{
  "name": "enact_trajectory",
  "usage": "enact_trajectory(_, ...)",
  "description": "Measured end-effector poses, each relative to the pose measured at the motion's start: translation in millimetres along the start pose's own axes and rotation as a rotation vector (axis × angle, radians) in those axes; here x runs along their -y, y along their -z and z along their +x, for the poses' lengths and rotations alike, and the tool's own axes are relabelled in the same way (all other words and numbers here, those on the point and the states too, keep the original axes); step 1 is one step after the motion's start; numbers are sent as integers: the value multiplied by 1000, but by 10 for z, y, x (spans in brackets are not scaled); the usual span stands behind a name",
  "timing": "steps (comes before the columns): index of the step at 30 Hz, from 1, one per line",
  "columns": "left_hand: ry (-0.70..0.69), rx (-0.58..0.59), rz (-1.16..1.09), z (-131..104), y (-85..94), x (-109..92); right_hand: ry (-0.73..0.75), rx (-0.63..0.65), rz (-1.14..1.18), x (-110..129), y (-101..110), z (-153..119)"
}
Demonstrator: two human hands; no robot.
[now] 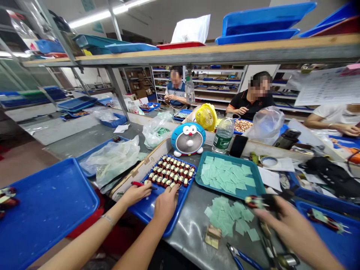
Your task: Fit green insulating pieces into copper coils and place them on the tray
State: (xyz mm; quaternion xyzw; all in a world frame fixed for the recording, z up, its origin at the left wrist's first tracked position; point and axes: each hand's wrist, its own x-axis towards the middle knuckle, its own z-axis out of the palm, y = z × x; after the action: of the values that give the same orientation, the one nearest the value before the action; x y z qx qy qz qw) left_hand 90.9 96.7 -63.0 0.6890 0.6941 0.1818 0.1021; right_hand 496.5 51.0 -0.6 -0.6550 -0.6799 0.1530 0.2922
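My left hand (165, 205) reaches over the blue tray (149, 206), its fingers closed on a wound coil (172, 185) in the nearest row. Several such coils, dark red with cream tops, stand in rows there. Beside it, a co-worker's hand (139, 193) with a bracelet on its wrist holds a red-handled tool (137, 183). At the right, my right hand (284, 219), blurred by motion, grips another coil (254, 202) above the bench. Loose pale green paper squares (225, 215) lie between my hands, below a green tray (198, 176) of more squares.
Blue-handled pliers (244, 258) and a small block (213, 232) lie near the front edge. A blue tray (345, 242) at far right holds a coil with green paper. Behind stand a blue cartoon-faced fan (188, 138), a bottle (223, 137) and a phone (238, 146). Co-workers sit opposite.
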Motion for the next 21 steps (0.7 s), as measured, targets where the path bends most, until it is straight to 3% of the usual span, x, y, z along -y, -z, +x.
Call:
enact_trajectory(2, -4, 5, -22, -13, 22, -3, 57, 193, 167, 678, -442, 148)
enact_trajectory(5, -5, 8, -72, -84, 68, 5, 123, 263, 174, 1312, -1110, 384)
enact_trajectory(8, 14, 10, -134, -222, 111, 31, 152, 272, 126, 1533, -1633, 532)
enact_trajectory(10, 29, 17, -177, -323, 128, 53, 169, 278, 90, 1566, -1857, 573)
enact_trajectory(15, 79, 45, -242, -436, 127, 84, 176, 295, 1, 1586, -2075, 590)
enact_trajectory(21, 70, 79, -299, -353, 85, 64, 189, 327, -107, 1620, -2003, 557)
